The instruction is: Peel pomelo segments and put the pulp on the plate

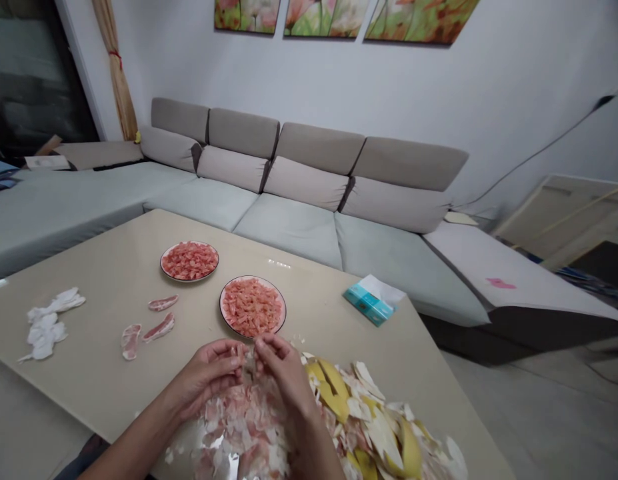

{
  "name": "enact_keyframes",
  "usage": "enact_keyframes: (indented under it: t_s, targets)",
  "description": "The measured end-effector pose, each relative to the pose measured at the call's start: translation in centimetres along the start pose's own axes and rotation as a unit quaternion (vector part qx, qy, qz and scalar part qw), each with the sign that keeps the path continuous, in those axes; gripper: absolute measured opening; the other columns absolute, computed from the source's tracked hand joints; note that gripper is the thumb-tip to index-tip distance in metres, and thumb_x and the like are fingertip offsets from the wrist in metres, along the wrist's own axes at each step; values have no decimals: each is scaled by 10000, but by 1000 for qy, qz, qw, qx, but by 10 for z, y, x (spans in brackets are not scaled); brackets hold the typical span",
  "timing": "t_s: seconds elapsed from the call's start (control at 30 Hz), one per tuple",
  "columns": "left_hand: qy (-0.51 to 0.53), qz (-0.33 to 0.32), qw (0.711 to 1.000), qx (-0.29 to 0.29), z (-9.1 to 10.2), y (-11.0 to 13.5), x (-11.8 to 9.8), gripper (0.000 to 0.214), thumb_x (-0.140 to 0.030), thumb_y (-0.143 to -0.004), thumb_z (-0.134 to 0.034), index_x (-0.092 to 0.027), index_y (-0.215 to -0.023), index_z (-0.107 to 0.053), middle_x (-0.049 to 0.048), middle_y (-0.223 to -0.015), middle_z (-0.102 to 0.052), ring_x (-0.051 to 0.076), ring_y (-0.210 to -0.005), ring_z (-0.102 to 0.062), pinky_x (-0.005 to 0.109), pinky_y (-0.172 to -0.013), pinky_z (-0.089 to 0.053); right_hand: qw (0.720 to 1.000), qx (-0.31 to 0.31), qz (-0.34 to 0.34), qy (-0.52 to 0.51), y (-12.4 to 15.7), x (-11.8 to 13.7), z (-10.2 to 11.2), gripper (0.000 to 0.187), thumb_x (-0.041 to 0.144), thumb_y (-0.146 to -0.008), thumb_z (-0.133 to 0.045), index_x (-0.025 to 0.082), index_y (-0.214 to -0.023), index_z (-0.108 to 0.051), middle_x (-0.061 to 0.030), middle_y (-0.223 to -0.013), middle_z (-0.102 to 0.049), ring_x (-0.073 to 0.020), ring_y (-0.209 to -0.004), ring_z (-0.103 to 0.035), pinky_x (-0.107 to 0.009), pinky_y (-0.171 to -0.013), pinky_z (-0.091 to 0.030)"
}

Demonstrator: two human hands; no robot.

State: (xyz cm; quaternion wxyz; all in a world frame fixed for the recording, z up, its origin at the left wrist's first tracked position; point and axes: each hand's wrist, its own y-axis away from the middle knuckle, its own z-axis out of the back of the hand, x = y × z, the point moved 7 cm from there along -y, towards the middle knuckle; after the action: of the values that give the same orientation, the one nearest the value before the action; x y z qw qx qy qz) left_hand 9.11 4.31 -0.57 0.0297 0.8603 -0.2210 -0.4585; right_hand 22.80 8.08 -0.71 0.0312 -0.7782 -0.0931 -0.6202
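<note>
Both hands meet just in front of the near plate [221,303], over the table's [113,267] near edge. The left hand [209,373] and the right hand [283,370] each close their fingertips on one small fruit piece [247,360], pinching it from opposite sides. That looks like a grip for pulling a thin skin apart rather than for carrying. The piece is pale and partly hidden by the fingers, so its exact shape cannot be told.

Directly below the hands, nearer than the plate, lies a pile of skins [249,427]. They are papery pink-white flakes, probably lying there because scraps fall straight down from the fingers. Right of that heap are thick rind chunks [333,387], yellow outside and spongy white inside, curved and torn.

The near plate holds loose, glistening pink pulp in small shreds. A second plate [162,263], behind it to the left, holds the same. Left of the near plate three whole segments [159,329] rest on the glossy beige top, long and crescent-shaped, with their skin still on. Further left sit crumpled white tissues [46,327]. To the plate's right is a teal tissue pack [371,300], and beyond it a grey fabric sofa [299,227].
</note>
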Motion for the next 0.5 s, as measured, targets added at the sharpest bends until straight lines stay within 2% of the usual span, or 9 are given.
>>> enact_keyframes:
  t_s: [0.07, 0.13, 0.17, 0.2, 0.27, 0.37, 0.5]
  targets:
    - [-9, 7, 1000, -10, 1, 0, 2, 262, -252, -743, -774, -173, -982, -703, 8, -847, -602, 111, -749, -608, 248, -783, -507, 997, -48, 48, 46, -10, 13, 12, 287, 407, -727, -764, 199, -917, -708, -58, -930, -684, -215, -855, -620, -327, -771, -514]
    - [-26, -1, 1000, -17, 1, -1, 1, 298, -272, -748, -766, -181, -1023, -700, 6, -863, -601, 118, -767, -610, 258, -803, -503, 986, -91, 98, 98, -12, 25, 20, 345, 370, -718, -770, 227, -1025, -705, -82, -1180, -639, -273, -1169, -506, -385, -991, -408]
    - [-45, -15, 999, -23, 1, -2, -1, 309, -278, -744, -766, -181, -1030, -700, 2, -849, -601, 122, -764, -606, 261, -799, -501, 979, -104, 119, 132, -9, 30, 21, 348, 364, -740, -750, 231, -1058, -700, -87, -1231, -620, -281, -1227, -463, -402, -1035, -364]
    - [-73, -34, 996, -34, 2, -2, -4, 322, -277, -732, -772, -177, -1030, -700, 0, -828, -604, 126, -756, -600, 260, -784, -499, 971, -106, 132, 168, -5, 32, 19, 324, 363, -777, -717, 229, -1071, -698, -93, -1225, -628, -282, -1217, -478, -409, -1034, -363]
    - [-134, -74, 986, -65, 4, -4, -10, 351, -254, -696, -790, -166, -1022, -695, 4, -804, -624, 142, -756, -596, 255, -747, -489, 961, -84, 131, 229, 5, 30, 11, 265, 354, -837, -658, 219, -1061, -700, -96, -1113, -680, -263, -1046, -593, -382, -920, -447]
    - [-175, -110, 974, -92, 4, -7, -13, 365, -206, -658, -793, -164, -999, -670, 30, -853, -672, 179, -813, -622, 272, -758, -487, 963, -36, 96, 249, 21, 19, -2, 212, 328, -789, -721, 212, -967, -711, -62, -922, -711, -221, -796, -634, -299, -697, -484]
    - [-177, -122, 972, -90, 1, -8, -9, 298, -198, -678, -765, -186, -953, -653, 34, -900, -691, 192, -842, -641, 298, -794, -496, 974, -21, 91, 207, 27, 11, -6, 146, 340, -803, -709, 208, -865, -719, -49, -851, -706, -213, -777, -628, -285, -694, -470]
